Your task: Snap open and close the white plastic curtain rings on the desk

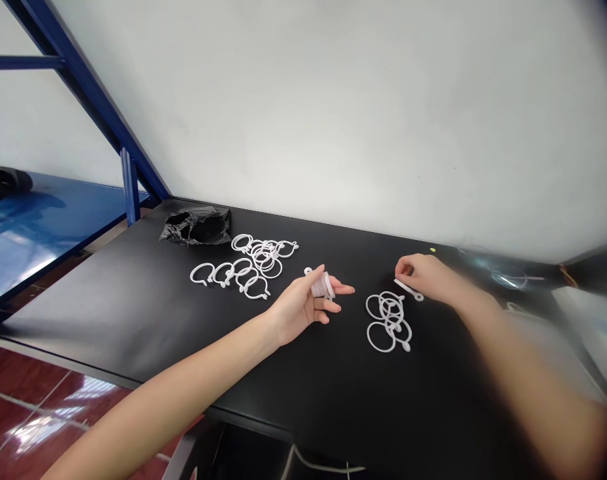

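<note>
My left hand (pixel 303 303) rests palm-up on the black table (pixel 133 313), its fingers curled around a small stack of white plastic rings (pixel 322 285). My right hand (pixel 426 275) lies further right, pinching one white ring (pixel 409 289) seen edge-on, just above a small pile of white rings (pixel 389 321). A larger pile of white rings (pixel 248 265) is spread out to the left of my left hand.
A crumpled black plastic bag (pixel 198 225) lies at the table's back left corner. A white wall (pixel 333 100) runs behind the table. Blue metal shelving (pixel 83 87) stands at the left. Blurred objects sit at the right edge.
</note>
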{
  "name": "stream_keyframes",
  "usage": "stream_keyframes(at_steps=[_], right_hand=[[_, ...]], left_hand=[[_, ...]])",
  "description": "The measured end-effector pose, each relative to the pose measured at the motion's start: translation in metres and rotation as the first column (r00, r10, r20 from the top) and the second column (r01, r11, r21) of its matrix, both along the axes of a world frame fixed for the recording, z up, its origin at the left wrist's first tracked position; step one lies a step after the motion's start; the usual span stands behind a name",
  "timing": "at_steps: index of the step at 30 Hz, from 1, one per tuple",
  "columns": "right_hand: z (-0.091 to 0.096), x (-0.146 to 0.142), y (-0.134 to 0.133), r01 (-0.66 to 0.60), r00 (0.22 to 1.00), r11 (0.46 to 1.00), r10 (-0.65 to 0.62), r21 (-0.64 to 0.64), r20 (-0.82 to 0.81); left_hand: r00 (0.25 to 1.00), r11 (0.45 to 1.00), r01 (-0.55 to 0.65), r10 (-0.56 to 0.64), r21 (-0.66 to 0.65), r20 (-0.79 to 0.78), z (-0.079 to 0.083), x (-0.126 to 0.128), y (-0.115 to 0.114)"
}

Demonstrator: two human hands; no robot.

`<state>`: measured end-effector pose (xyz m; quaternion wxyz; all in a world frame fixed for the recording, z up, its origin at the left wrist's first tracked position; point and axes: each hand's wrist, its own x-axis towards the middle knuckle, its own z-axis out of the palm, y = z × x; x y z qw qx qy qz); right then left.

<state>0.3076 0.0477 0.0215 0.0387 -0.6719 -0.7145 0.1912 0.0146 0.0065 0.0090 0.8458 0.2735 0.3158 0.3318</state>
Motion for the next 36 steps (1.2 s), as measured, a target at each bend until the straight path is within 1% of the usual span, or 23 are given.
stream_keyframes(at_steps=[2,5,6,8,10,12,14,16,18,19,20,21,22,26,28,31,33,34,36], right_hand=[[-0.002,0.002,0.001,-0.005,1.0,1.0,0.005,-0.012,-0.002],[0.007,0.003,-0.002,-0.004,1.0,0.999,0.003,-0.051,-0.014],[0.012,0.003,-0.004,-0.008,1.0,0.997,0.007,-0.08,-0.02],[0.022,0.002,-0.009,-0.037,0.999,0.983,0.031,-0.178,-0.035],[0.029,0.0,-0.012,-0.073,0.997,0.955,0.062,-0.289,-0.047],[0.031,-0.001,-0.013,-0.083,0.997,0.939,0.076,-0.333,-0.035],[0.032,-0.003,-0.012,-0.068,0.997,0.947,0.071,-0.313,-0.003],[0.033,-0.005,-0.011,-0.053,0.999,0.972,0.054,-0.227,-0.002],[0.037,-0.013,-0.014,-0.043,0.994,0.995,0.033,-0.093,-0.101],[0.039,-0.019,-0.017,-0.029,0.982,1.0,0.026,-0.013,-0.189],[0.041,-0.027,-0.021,-0.027,0.953,0.999,0.034,0.025,-0.3],[0.043,-0.036,-0.025,-0.034,0.918,0.999,0.043,0.03,-0.395],[0.043,-0.046,-0.03,-0.032,0.889,0.999,0.049,0.044,-0.455],[0.041,-0.079,-0.046,-0.093,0.848,0.995,0.09,0.02,-0.522],[0.041,-0.086,-0.05,-0.1,0.834,0.995,0.082,-0.003,-0.546],[0.042,-0.082,-0.048,-0.069,0.817,0.997,0.035,-0.038,-0.576],[0.044,-0.072,-0.044,-0.041,0.835,0.999,0.016,-0.034,-0.55],[0.045,-0.067,-0.042,-0.029,0.861,0.999,0.015,-0.019,-0.508],[0.045,-0.055,-0.037,-0.033,0.932,0.999,0.026,-0.012,-0.362]], left_hand=[[0.999,0.999,0.041,-0.041,-0.012,0.026,0.0,-0.001,0.0],[0.997,0.998,0.065,-0.065,-0.001,0.045,0.0,-0.002,0.0],[0.996,0.997,0.071,-0.072,0.008,0.053,0.001,-0.002,0.0],[0.994,0.996,0.083,-0.085,0.03,0.073,0.002,-0.002,0.0],[0.99,0.994,0.098,-0.102,0.046,0.094,0.003,-0.002,0.0],[0.987,0.993,0.109,-0.114,0.053,0.109,0.004,-0.002,0.0],[0.985,0.991,0.118,-0.124,0.058,0.119,0.004,-0.002,-0.001],[0.983,0.989,0.13,-0.137,0.066,0.126,0.004,-0.001,-0.001],[0.98,0.986,0.146,-0.154,0.076,0.128,0.003,-0.001,-0.001],[0.978,0.985,0.154,-0.164,0.081,0.128,0.002,-0.001,-0.001],[0.977,0.983,0.162,-0.172,0.087,0.129,0.002,-0.001,-0.001],[0.975,0.981,0.169,-0.18,0.091,0.131,0.001,0.0,-0.001],[0.973,0.979,0.179,-0.191,0.093,0.133,0.001,0.0,-0.001],[0.957,0.966,0.239,-0.252,0.101,0.142,0.003,0.0,-0.001],[0.955,0.964,0.245,-0.258,0.105,0.144,0.004,0.0,-0.002],[0.961,0.969,0.23,-0.241,0.093,0.134,0.004,0.0,-0.002],[0.967,0.974,0.214,-0.223,0.077,0.122,0.004,0.0,-0.003],[0.97,0.976,0.204,-0.211,0.072,0.119,0.004,-0.001,-0.003],[0.974,0.98,0.187,-0.194,0.069,0.119,0.004,-0.001,-0.002]])
